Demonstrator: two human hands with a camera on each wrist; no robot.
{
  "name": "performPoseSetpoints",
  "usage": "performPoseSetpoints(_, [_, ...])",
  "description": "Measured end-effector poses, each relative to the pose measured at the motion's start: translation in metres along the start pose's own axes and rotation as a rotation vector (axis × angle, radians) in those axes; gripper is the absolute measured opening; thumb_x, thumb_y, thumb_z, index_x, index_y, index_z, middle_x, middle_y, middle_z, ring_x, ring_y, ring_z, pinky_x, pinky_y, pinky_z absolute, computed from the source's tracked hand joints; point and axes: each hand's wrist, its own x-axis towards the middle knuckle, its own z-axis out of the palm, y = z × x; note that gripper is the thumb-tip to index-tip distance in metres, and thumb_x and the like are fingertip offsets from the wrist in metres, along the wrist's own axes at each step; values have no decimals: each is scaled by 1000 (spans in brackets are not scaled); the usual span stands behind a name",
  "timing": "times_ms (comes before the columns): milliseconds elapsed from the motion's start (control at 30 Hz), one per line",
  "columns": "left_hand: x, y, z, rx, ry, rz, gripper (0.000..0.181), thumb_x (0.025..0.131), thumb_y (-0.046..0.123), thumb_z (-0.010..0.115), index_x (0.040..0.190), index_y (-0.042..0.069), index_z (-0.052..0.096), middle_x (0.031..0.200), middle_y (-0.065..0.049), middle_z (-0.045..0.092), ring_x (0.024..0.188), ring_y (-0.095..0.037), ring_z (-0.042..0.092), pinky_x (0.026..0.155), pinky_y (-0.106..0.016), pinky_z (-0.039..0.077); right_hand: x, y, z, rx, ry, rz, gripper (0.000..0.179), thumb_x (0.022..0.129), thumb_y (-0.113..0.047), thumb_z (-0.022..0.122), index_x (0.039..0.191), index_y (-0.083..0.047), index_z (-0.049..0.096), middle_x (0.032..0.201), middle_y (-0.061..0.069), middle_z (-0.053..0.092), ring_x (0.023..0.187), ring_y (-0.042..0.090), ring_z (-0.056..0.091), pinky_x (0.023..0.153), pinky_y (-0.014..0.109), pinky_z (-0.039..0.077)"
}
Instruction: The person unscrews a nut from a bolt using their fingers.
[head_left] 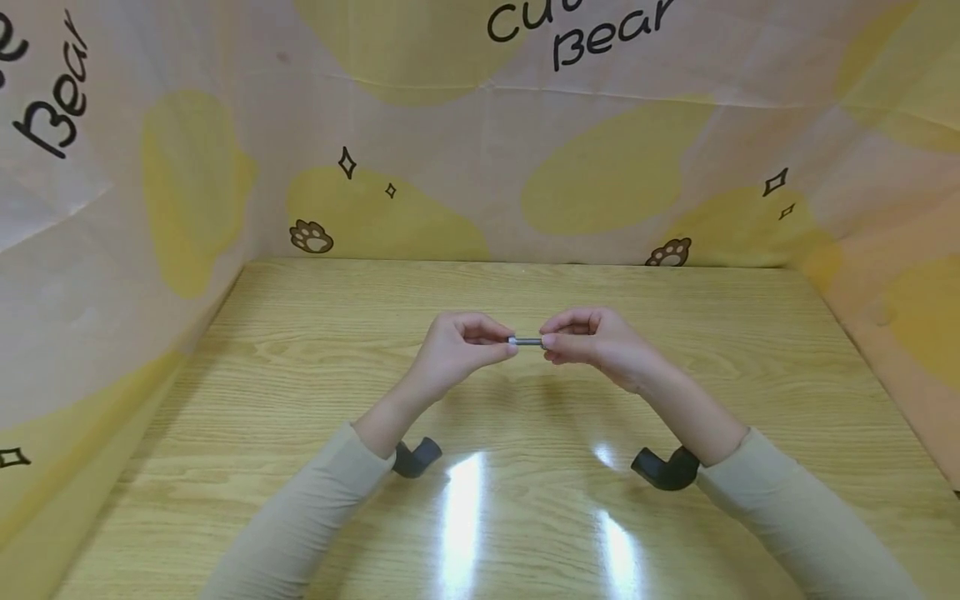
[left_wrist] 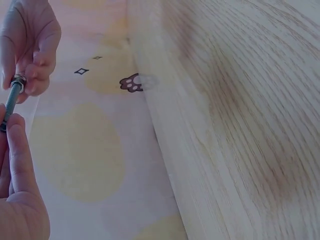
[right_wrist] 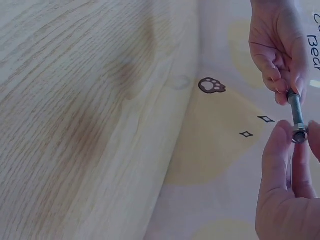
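Observation:
A metal bolt (head_left: 528, 342) is held level above the table between both hands. My left hand (head_left: 457, 350) pinches its dark end between thumb and fingers; in the left wrist view the threaded shank (left_wrist: 13, 97) slants up from those fingertips. At the other end sits a hex nut (right_wrist: 299, 129), which my right hand (head_left: 600, 346) pinches between thumb and fingertips. The right wrist view shows the bolt's tip end inside the nut. The fingers partly cover both ends.
The wood-grain table (head_left: 300, 375) lies below the hands. A printed cloth (head_left: 420, 133) stands behind it and along both sides. Black curved wrist mounts (head_left: 667, 468) sit by the cuffs.

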Motion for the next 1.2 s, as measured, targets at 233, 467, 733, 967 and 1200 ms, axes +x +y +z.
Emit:
performPoseSetpoints(233, [0,-1,0,-1,5,-1,18,80,11,74,94,1,70,90,-8,69,81,-21,67,76,-34,54,1,-2,1,32,7,21,14,90,-5,59,103,1,59,86,5,65,77,15,65,77,28,54])
performPoseSetpoints(467, [0,-2,-1,-2,-3,15,17,80,11,74,94,1,70,90,-9,69,81,-21,67,76,-34,54,0,-1,1,50,10,28,8,88,0,60,90,-4,67,79,3,67,71,13,65,73,27,54])
performPoseSetpoints(733, [-1,-1,-1,-3,0,6,18,80,10,74,94,0,70,90,-9,69,80,-21,67,76,-34,54,-1,-1,0,71,14,30,8,90,-4,59,94,-7,65,85,5,67,77,15,66,77,28,54])
performPoseSetpoints(967, [-2,-1,-1,2,5,-1,19,79,10,74,94,-1,70,90,-9,69,80,-20,67,77,-33,54,0,2,-1,67,-12,15,12,87,2,60,88,-9,67,82,4,67,75,13,65,76,28,54])
performPoseSetpoints(1200, [-1,0,-1,-4,17,-2,18,79,9,74,94,0,70,89,-9,69,79,-21,67,76,-34,55,0,-1,-2,82,14,13,11,89,-1,58,95,-8,64,84,4,66,77,14,65,77,28,54])
